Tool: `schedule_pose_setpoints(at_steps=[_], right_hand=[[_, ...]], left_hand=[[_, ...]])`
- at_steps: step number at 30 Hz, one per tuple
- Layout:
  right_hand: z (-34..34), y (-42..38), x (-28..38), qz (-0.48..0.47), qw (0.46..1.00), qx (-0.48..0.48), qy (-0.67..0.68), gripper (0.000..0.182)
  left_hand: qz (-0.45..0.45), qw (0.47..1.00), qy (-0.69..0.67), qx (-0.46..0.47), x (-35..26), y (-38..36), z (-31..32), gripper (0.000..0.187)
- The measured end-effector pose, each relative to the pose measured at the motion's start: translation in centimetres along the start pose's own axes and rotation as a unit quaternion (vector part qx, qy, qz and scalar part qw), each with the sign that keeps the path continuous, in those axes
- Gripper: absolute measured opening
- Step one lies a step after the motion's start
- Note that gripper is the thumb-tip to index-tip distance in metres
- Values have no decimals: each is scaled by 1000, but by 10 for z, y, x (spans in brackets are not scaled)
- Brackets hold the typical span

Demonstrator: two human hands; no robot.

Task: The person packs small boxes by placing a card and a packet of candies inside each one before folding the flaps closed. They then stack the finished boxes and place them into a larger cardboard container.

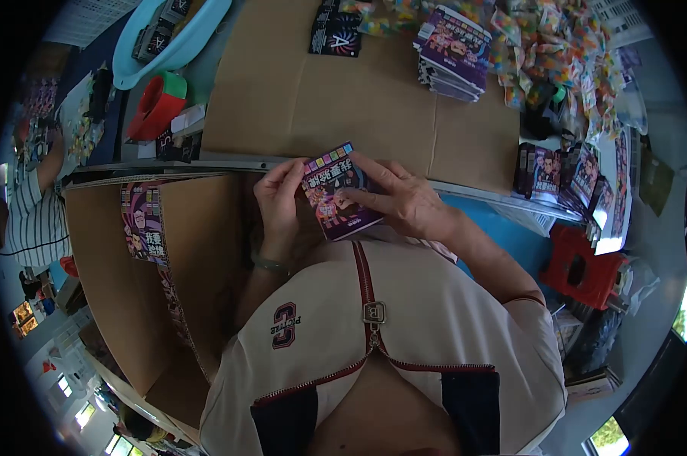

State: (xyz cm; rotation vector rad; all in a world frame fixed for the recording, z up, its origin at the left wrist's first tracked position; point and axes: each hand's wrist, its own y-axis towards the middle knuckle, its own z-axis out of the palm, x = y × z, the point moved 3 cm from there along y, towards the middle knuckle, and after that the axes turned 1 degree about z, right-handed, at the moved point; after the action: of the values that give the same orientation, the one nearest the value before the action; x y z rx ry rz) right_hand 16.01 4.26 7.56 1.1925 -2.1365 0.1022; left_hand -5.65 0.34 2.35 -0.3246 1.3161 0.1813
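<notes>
A purple printed packet (334, 190) is held tilted in front of my chest, near the table's front edge. My left hand (281, 190) pinches its left edge between thumb and fingers. My right hand (408, 199) grips it from the right, with two fingers lying across its front face. Beyond, on the brown cardboard sheet (343, 106), rests a stack of similar purple packets (453, 49). Black packets (334, 34) lie at the sheet's far edge. Left of me, an open cardboard box (115, 304) has rows of the purple packets (144, 220) along its inside.
Many small clear bags of colourful pieces (564, 61) are piled at the far right. More packets (548, 173) stand at the table's right edge. A red and green tape roll (157, 106) and a blue basket (126, 64) sit left. Another person (35, 205) is at far left.
</notes>
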Motion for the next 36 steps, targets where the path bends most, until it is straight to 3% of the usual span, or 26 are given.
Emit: schedule_pose_setpoints(at_steps=[3, 5, 6, 7, 9, 10, 11, 13, 15, 17, 19, 20, 22, 25, 32, 34, 35, 36], right_hand=[[-1, 28, -8, -40, 999, -26, 15, 64], [-6, 53, -19, -36, 994, -94, 53, 57], [-10, 66, -22, -6, 990, -122, 73, 42], [-13, 78, -23, -10, 990, -124, 69, 42], [-8, 98, -32, 138, 984, -15, 112, 30], [-5, 105, -30, 134, 985, -14, 108, 30], [1, 111, -28, 123, 988, 10, 95, 27], [-3, 121, -31, 109, 991, 35, 76, 25], [-18, 128, -44, 65, 981, 144, 117, 35], [-27, 137, -86, 75, 996, 41, -35, 30], [-35, 155, -114, 262, 944, -96, -177, 28], [-28, 162, -130, 259, 944, -97, -179, 28], [-16, 168, -158, 345, 890, -114, -276, 18], [-12, 171, -164, 372, 880, -118, -272, 14], [-19, 162, -135, 340, 893, -152, -253, 14], [1, 167, -116, 147, 933, -153, -291, 14], [10, 169, -112, 167, 930, -40, -326, 13], [5, 171, -109, 167, 929, -43, -326, 13]], left_hand=[[-4, 1000, -20, -23, -5, 17, -8, 20], [65, 997, 30, -35, -17, 21, -11, 25], [72, 996, 28, -34, -20, 25, -8, 25], [173, 976, 126, -31, -28, 27, -1, 42], [359, 879, 314, -27, -38, 25, 19, 88], [342, 887, 311, -21, -24, 32, 22, 114], [345, 886, 308, -25, -13, 37, 24, 114], [324, 882, 316, -131, -7, 48, 24, 115], [309, 897, 287, -132, -10, 49, 26, 116], [293, 911, 259, -132, -11, 51, 25, 118], [309, 900, 279, -128, -7, 52, 24, 116], [312, 899, 278, -130, -6, 53, 22, 116], [330, 866, 353, -129, -6, 52, 21, 113], [315, 887, 315, -123, -5, 52, 21, 110], [282, 905, 302, -96, -7, 52, 21, 109], [277, 909, 297, -95, -9, 52, 22, 109], [279, 908, 297, -94, -8, 52, 22, 109], [289, 906, 295, -95, -7, 51, 21, 109]])
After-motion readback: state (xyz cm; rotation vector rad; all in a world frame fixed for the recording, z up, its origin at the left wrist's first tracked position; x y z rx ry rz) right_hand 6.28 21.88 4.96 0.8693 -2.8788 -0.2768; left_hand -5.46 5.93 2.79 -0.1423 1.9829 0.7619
